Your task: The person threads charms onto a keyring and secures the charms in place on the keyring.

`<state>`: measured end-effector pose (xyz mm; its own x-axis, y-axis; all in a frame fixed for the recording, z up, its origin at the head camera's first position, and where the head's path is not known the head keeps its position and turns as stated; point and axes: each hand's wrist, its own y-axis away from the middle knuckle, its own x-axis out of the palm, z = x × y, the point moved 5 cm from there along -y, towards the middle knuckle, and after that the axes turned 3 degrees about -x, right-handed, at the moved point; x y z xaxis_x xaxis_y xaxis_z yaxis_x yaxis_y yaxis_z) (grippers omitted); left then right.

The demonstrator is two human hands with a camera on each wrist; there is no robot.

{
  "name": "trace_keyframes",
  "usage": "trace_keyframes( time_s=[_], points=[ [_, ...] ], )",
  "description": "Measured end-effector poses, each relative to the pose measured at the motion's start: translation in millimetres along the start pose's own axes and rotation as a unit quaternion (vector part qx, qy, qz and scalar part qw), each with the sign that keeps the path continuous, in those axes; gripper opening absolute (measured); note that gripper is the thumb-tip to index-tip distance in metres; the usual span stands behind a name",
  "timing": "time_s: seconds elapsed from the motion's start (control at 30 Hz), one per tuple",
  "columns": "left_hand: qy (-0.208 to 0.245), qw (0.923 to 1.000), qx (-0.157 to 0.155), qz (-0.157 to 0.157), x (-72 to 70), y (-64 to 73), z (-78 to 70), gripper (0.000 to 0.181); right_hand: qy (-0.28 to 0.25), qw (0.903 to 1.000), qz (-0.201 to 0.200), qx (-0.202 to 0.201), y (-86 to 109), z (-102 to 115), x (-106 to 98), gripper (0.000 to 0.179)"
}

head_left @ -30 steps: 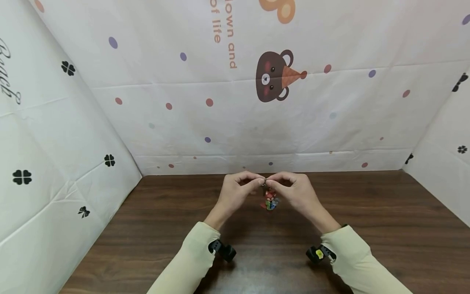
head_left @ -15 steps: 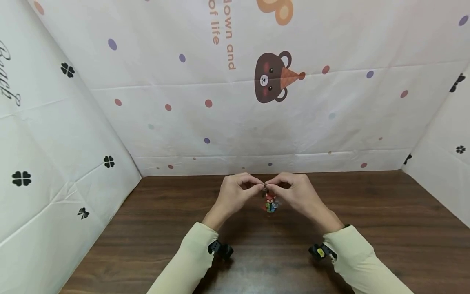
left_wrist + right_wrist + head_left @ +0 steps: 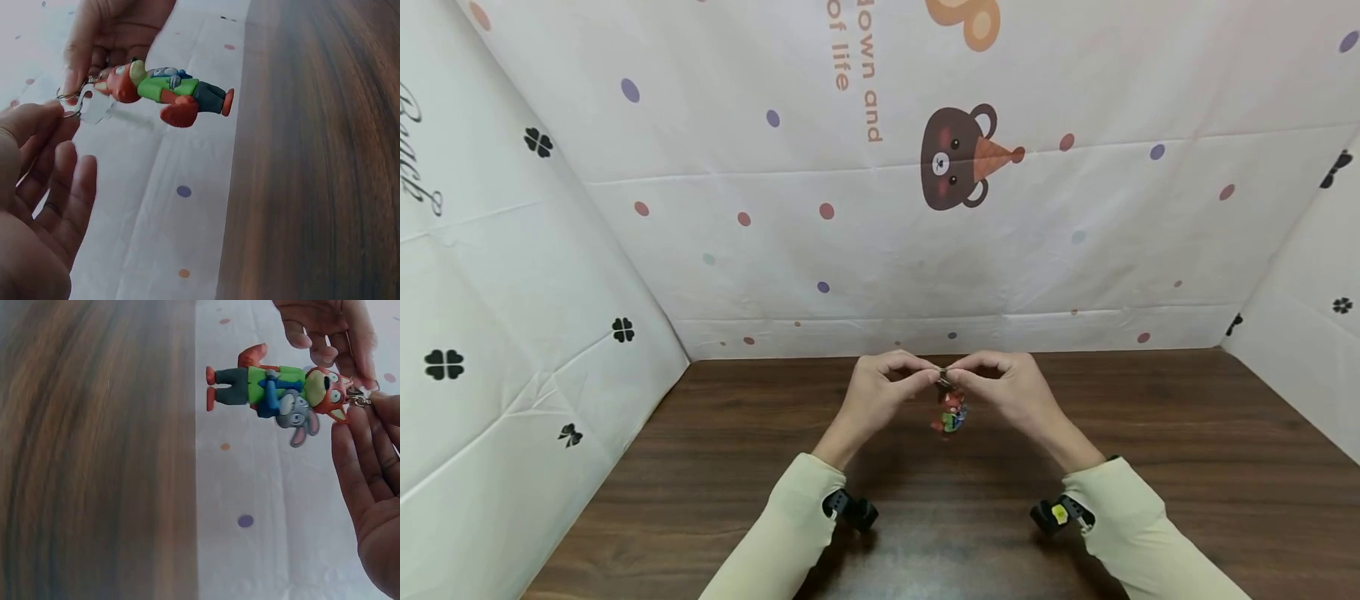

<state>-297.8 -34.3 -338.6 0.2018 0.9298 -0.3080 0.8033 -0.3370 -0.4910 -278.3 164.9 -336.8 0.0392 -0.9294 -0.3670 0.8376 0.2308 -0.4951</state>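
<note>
Over the table, my left hand [image 3: 874, 400] and right hand [image 3: 1011, 396] meet fingertip to fingertip. Between thumb and index finger, each pinches the thin metal split ring [image 3: 67, 97] of a keychain. From it hangs a fox figurine [image 3: 952, 414] in a green top and dark trousers, with a red tail. The right wrist view shows a small grey rabbit [image 3: 294, 412] in blue held against the fox's chest, and a short gold chain [image 3: 360, 400] at its head. A pale, shiny, key-shaped piece [image 3: 97, 107] hangs beside the figurine. Fingertips partly hide the ring.
A dark brown wood-grain table [image 3: 737, 467] lies under the hands. White printed cloth [image 3: 737, 258] with dots and a bear stands behind it, with more cloth walls at the left [image 3: 512, 275] and right. Each wrist wears a small black camera [image 3: 859, 512].
Both hands have dipped slightly and come back up, still pinching the ring. My right hand has shifted a little to the right. The hanging fox figurine has swung and turned slightly.
</note>
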Motion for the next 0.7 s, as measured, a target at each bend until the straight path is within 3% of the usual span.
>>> trace_keyframes(
  time_s=[0.1, 0.27, 0.43, 0.7],
  points=[
    [-0.073, 0.9972, 0.016, 0.007, 1.4, 0.2, -2.2, 0.006, 0.051, 0.9985, 0.011, -0.013, 0.4, 3.4, -0.7, 0.003],
    [-0.182, 0.9817, 0.054, 0.013, 4.8, 2.4, -6.9, 0.005, 0.122, 0.9893, 0.041, -0.068, 0.3, 9.1, 1.8, 0.008],
    [-0.181, 0.9813, 0.063, 0.019, 5.2, 3.5, -8.1, 0.005, 0.135, 0.9861, 0.044, -0.087, 0.0, 10.7, 3.7, 0.01],
    [-0.103, 0.9926, 0.064, 0.011, 2.2, 1.3, -8.8, 0.005, 0.026, 0.9993, 0.023, -0.012, 0.5, 2.7, -2.3, 0.006]
  ],
)
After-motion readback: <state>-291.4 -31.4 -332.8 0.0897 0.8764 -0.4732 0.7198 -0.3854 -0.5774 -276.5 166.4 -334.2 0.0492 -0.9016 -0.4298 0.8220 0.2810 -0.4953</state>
